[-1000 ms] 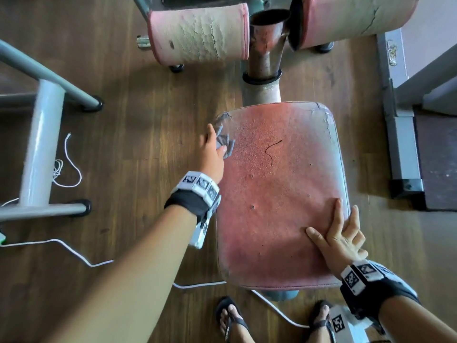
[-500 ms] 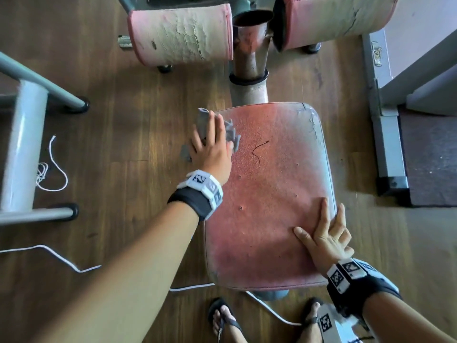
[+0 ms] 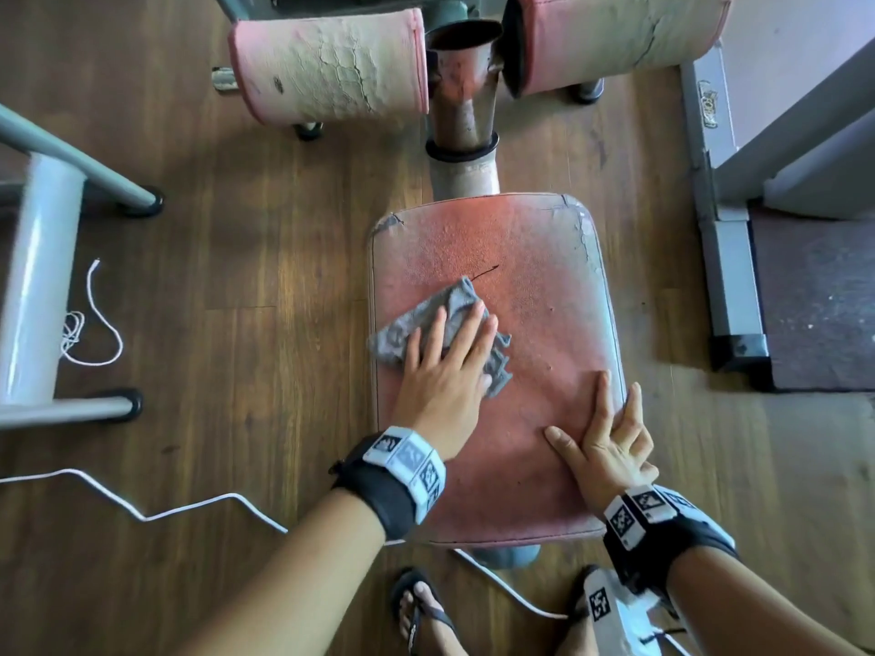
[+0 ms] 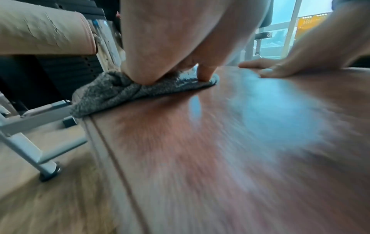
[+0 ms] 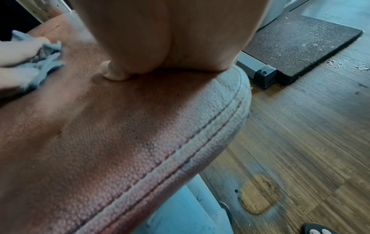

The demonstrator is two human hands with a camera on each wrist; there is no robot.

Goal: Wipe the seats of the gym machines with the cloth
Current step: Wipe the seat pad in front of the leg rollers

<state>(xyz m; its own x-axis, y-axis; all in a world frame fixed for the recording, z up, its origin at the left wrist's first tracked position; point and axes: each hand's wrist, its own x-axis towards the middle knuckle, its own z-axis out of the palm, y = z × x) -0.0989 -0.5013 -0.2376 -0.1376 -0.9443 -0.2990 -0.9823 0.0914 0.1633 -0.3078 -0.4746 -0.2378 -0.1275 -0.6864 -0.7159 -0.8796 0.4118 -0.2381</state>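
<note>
Down by the person's sandalled feet [image 3: 419,608] a white cord [image 3: 189,506] snakes across the wooden floor [image 3: 265,277] and passes under the seat. Just above the feet, the right hand [image 3: 603,447] lies flat on the near right part of the worn red seat [image 3: 535,286], fingers [image 3: 601,395] straight and spread, holding nothing, with the outer ones reaching the stitched edge. Beside it, a little further in, the left hand [image 3: 445,381] presses flat on a grey cloth [image 3: 426,324], its fingers straight on top of the fabric rather than curled round it. That crumpled cloth lies on the left half of the seat, one corner at the left edge; the left wrist view shows it [image 4: 112,93] hanging slightly over that edge. Beyond the cloth a thin dark mark [image 3: 485,272] lies on the seat, and the far corners are cracked. Past the seat a rusty metal post [image 3: 461,106] rises, with a cracked pink roller pad on either side, the left one [image 3: 331,68] and the right one [image 3: 611,40]. Off to the left stands a pale grey frame [image 3: 42,286] with a loose white string [image 3: 90,319] beside it; to the right lies a dark mat [image 3: 824,300].
</note>
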